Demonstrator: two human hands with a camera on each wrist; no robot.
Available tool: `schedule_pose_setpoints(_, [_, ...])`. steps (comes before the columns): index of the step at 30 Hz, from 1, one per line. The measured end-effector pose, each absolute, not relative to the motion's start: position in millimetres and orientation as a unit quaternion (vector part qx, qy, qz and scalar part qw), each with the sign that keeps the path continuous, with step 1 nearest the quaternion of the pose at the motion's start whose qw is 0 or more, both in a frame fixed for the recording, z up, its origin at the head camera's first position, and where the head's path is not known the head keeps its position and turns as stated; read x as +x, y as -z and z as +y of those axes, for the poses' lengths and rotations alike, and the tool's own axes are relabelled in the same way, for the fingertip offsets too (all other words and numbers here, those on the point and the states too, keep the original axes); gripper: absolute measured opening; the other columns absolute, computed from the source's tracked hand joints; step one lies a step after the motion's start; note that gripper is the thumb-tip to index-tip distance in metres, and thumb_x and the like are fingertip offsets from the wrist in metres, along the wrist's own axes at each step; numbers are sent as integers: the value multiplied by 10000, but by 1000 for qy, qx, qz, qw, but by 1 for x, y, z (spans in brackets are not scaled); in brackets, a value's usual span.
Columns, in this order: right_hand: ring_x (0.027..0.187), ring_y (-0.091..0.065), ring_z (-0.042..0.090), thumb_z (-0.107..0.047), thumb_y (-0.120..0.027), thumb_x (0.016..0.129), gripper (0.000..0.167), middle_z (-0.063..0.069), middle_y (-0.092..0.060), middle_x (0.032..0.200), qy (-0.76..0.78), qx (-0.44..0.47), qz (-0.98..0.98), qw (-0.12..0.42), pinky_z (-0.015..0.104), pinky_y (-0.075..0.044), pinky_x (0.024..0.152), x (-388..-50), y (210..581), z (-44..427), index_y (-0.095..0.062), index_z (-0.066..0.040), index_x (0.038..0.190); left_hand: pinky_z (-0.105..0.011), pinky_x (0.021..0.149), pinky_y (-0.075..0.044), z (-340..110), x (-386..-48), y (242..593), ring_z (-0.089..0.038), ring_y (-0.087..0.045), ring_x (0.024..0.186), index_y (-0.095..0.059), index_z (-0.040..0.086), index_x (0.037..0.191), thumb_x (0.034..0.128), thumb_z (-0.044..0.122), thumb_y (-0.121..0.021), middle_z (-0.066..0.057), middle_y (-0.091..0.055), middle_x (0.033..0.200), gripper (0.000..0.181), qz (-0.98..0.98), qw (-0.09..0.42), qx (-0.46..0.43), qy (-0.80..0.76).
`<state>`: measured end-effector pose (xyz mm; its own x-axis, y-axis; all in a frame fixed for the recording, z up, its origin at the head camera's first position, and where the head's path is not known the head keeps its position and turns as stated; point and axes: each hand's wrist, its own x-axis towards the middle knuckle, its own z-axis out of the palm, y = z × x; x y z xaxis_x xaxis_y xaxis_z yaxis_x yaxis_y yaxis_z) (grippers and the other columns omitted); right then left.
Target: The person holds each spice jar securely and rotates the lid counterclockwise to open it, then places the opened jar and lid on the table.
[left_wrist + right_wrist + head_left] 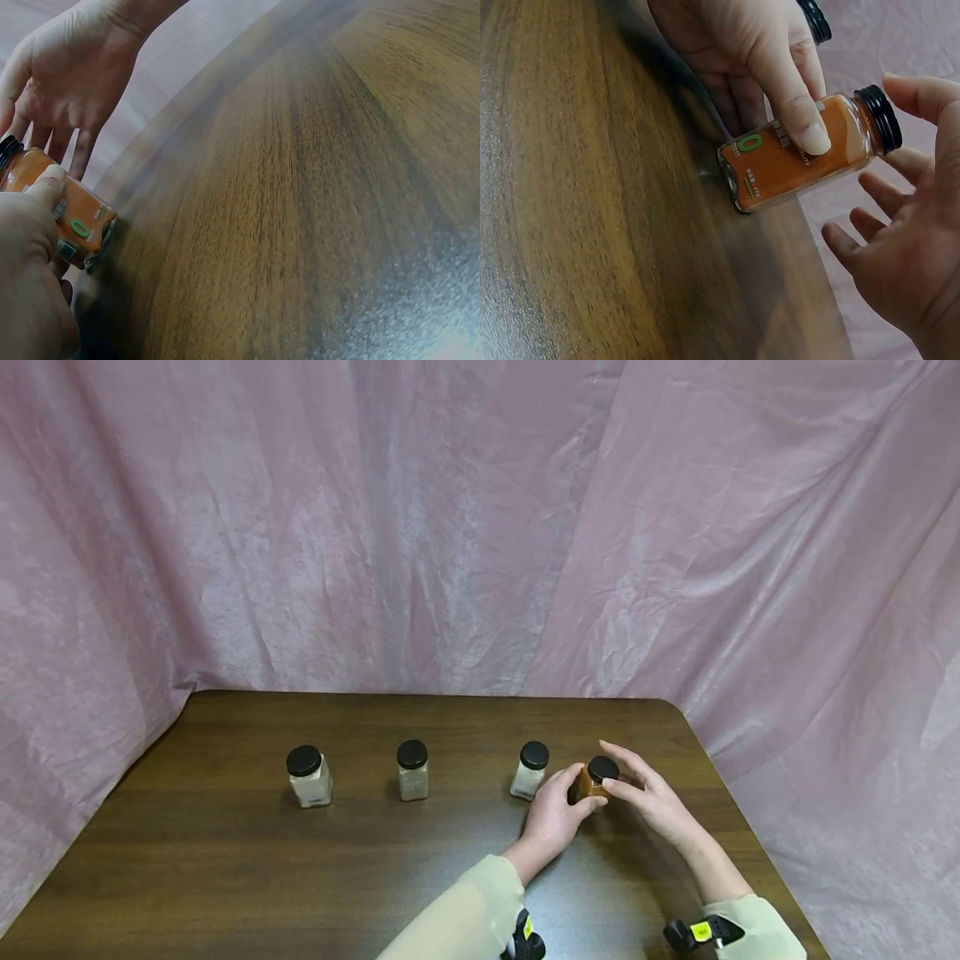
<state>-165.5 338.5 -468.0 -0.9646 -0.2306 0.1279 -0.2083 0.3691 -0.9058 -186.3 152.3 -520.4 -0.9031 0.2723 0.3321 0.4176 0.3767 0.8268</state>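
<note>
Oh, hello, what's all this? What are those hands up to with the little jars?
A person has an orange jar in the grip of the left hand. The right hand is open beside its black lid, which is on; whether the fingers touch it is hard to tell. Three pale jars, also capped in black, stand spaced out on the wooden table, to the left of the orange one.

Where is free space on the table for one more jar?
Free: the table between the middle pale jar and the rightmost pale jar, and in front of the leftmost pale jar. Crowded: beside the rightmost pale jar, where the left hand holds the orange jar and the right hand is near its lid.
</note>
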Motion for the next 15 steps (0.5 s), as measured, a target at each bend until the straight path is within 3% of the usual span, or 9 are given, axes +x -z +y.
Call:
schedule_pose_setpoints(4, [1387,-388,448,-203,-676,1009,660,111,-316,1625,531,-97,842,-6,371,-442,1040,-162,466,337,-364,-189,1590,-319,952,-505,153,-186,521,-194,-652,1099,-682,119,1268,884,324,-821,-29,-699,1178,457,-825,67,-206,522])
schedule_pose_setpoints(9, [1421,-330,415,-205,-776,941,702,97,-377,1561,513,-86,853,-47,594,-297,1124,-160,466,335,-417,-97,1535,-321,957,-502,153,-186,521,-186,-646,1106,-677,122,1274,886,347,-813,-25,-695,1183,468,-827,64,-205,519])
schedule_pose_setpoints(15, [1364,-387,387,-238,-837,885,652,147,-438,1460,498,-60,863,-64,601,-328,1091,-161,468,329,-499,-46,1409,-327,958,-505,153,-185,520,-179,-641,1115,-665,95,1308,887,336,-815,-50,-693,1210,508,-837,66,-200,505])
